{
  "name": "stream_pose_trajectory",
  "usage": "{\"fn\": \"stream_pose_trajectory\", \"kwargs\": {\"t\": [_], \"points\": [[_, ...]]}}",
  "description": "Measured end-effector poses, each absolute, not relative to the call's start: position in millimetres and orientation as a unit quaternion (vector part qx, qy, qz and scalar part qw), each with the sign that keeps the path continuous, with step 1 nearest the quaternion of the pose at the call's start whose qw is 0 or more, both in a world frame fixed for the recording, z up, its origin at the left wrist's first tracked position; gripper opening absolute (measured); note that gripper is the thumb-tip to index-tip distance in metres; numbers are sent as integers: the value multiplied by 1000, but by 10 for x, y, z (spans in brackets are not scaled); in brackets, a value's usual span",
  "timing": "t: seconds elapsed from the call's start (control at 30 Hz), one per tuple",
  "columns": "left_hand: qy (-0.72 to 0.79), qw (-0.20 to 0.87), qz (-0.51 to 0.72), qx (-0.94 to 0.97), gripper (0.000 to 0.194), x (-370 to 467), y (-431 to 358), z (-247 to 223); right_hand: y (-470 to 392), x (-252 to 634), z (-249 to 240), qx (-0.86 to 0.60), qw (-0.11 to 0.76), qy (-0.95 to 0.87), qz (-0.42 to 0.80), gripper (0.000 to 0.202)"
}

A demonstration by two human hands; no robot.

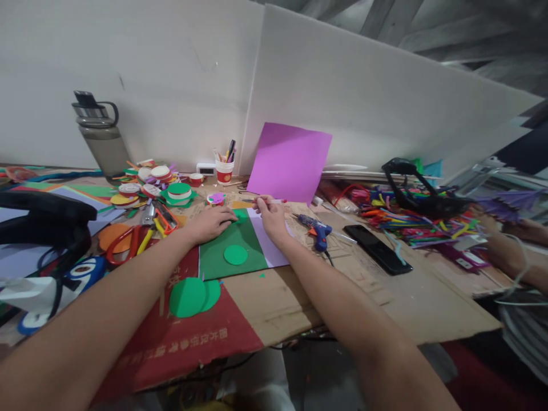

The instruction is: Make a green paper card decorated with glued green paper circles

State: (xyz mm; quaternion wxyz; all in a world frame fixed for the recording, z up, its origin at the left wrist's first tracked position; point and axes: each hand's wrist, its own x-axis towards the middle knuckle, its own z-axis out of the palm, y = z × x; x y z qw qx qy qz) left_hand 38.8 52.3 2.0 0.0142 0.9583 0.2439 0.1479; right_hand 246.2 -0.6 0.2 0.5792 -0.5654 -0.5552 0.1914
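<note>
My left hand [210, 222] lies on the upper left part of a dark green sheet [246, 251], its fingers beside a small light green piece [241, 216]. My right hand [271, 216] is closed round a thin red-and-clear pen [278, 201], above a lilac sheet [274, 256] that shows at the right of the green one. A light green disc [236, 254] rests on the green sheet. Two overlapping green discs [188, 297] lie nearer to me on red card [171, 348].
A blue glue gun [317, 230] and a black phone [377, 249] lie to the right. Pliers, scissors [124, 245] and paper-topped cups [178, 194] are at the left, with a bottle [103, 142] behind. Another person's hands [507, 251] are at the far right.
</note>
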Motion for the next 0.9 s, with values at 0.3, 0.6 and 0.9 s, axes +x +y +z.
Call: {"fn": "stream_pose_trajectory", "kwargs": {"t": [0.3, 0.6, 0.9], "points": [[240, 27, 157, 957, 35, 393, 531, 5, -2, 2424, -67, -565, 532, -603, 183, 28], [232, 38, 165, 958, 35, 380, 540, -2, 125, 2399, 108, -588, 459, -642, 177, 27], [267, 35, 158, 950, 35, 389, 512, 7, 211, 2348, -29, -611, 439, -643, 141, 33]]}}
